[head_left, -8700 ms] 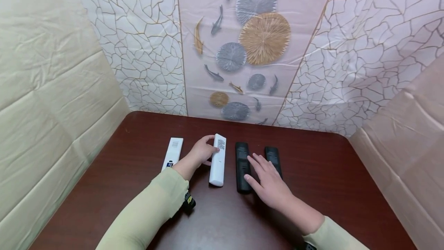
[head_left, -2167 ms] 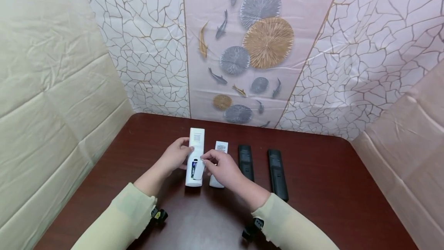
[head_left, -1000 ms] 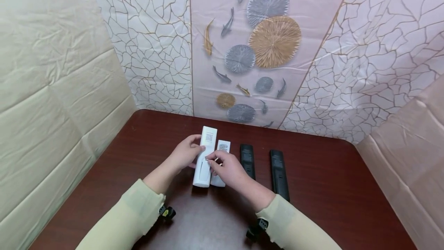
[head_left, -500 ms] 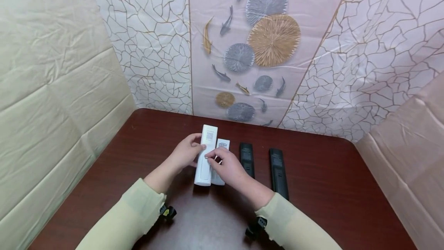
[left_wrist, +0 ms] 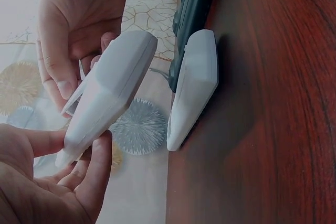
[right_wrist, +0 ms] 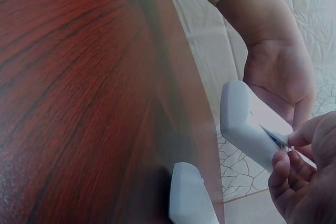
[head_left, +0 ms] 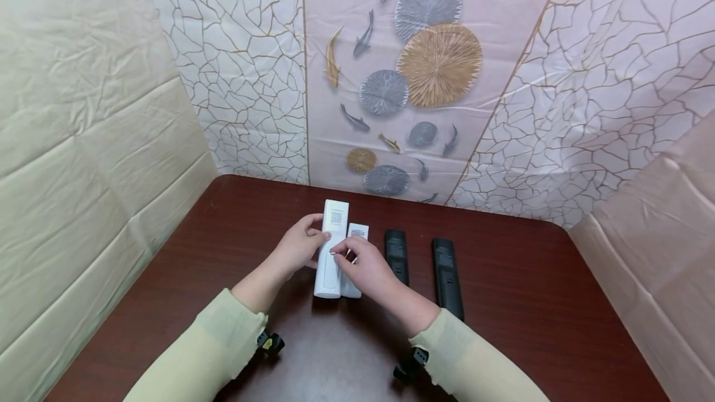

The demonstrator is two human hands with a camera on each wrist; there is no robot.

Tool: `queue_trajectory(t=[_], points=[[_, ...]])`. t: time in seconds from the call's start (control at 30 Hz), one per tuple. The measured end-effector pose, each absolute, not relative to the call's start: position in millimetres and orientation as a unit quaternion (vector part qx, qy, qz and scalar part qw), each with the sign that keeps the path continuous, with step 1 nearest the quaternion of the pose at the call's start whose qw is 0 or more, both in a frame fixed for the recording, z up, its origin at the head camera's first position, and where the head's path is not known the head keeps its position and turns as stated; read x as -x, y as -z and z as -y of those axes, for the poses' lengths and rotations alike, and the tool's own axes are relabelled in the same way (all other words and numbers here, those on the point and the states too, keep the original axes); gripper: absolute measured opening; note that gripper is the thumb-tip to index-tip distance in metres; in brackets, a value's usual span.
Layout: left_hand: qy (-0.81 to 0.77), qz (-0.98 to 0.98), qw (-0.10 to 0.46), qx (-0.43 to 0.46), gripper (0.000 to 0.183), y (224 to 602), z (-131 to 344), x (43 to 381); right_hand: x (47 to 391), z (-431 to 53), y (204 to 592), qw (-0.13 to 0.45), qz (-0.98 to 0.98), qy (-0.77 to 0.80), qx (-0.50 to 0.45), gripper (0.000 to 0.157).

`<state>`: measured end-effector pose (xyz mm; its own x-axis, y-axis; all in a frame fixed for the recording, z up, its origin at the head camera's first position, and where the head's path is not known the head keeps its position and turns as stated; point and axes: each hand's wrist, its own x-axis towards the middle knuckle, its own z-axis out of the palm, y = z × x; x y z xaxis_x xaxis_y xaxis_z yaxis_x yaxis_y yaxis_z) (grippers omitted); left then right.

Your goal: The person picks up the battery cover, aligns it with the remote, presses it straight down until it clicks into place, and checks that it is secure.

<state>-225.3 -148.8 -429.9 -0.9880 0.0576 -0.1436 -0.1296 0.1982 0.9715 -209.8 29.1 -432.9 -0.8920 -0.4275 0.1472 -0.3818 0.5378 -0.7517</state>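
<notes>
My left hand grips a white remote control by its side, thumb on its back face, raised above the table in the left wrist view. Finger and thumb of my right hand pinch the upper end of the remote's battery cover. The cover lies along the battery compartment, its pinched end lifted, as the left wrist view shows at the cover's edge. Through that gap a sliver of dark blue shows in the right wrist view. A second white remote lies on the table just right, partly hidden by my right hand.
Two black remotes lie face down farther right on the dark red-brown wooden table. Behind the table hangs a patterned cloth, and beige cloth walls flank both sides.
Earlier my left hand held the other white remote, my right a black one. Since then, both hands took this remote; its cover swung from askew over visible batteries to lie along the compartment.
</notes>
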Motion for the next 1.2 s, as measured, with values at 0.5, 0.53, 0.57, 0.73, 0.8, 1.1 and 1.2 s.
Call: queue_trajectory(t=[0.5, 0.53, 0.57, 0.73, 0.8, 1.1, 1.2], points=[[-0.628, -0.775, 0.063, 0.032, 0.047, 431.9, 145.3, 223.7, 209.3, -28.1, 430.5, 0.037, -0.888, 0.402, 0.221, 0.009], [-0.628, -0.775, 0.063, 0.032, 0.047, 432.2, 145.3, 223.5, 209.2, -28.1, 430.3, 0.038, -0.888, 0.401, 0.22, 0.009], [-0.628, -0.775, 0.063, 0.034, 0.046, 432.2, 145.3, 223.3, 209.1, -28.0, 430.2, 0.039, -0.889, 0.401, 0.219, 0.009], [-0.629, -0.774, 0.062, 0.03, 0.046, 431.8, 146.0, 222.4, 208.6, -27.4, 431.0, 0.037, -0.888, 0.404, 0.218, 0.008], [-0.631, -0.773, 0.062, 0.028, 0.046, 432.0, 146.6, 222.6, 208.6, -26.8, 431.8, 0.031, -0.887, 0.406, 0.219, 0.007], [-0.645, -0.761, 0.063, 0.022, 0.047, 435.0, 149.0, 224.1, 209.0, -25.8, 434.9, 0.022, -0.876, 0.441, 0.195, 0.018], [-0.651, -0.756, 0.064, 0.019, 0.047, 433.5, 149.0, 223.6, 211.0, -27.7, 436.6, 0.038, -0.864, 0.476, 0.158, 0.035]])
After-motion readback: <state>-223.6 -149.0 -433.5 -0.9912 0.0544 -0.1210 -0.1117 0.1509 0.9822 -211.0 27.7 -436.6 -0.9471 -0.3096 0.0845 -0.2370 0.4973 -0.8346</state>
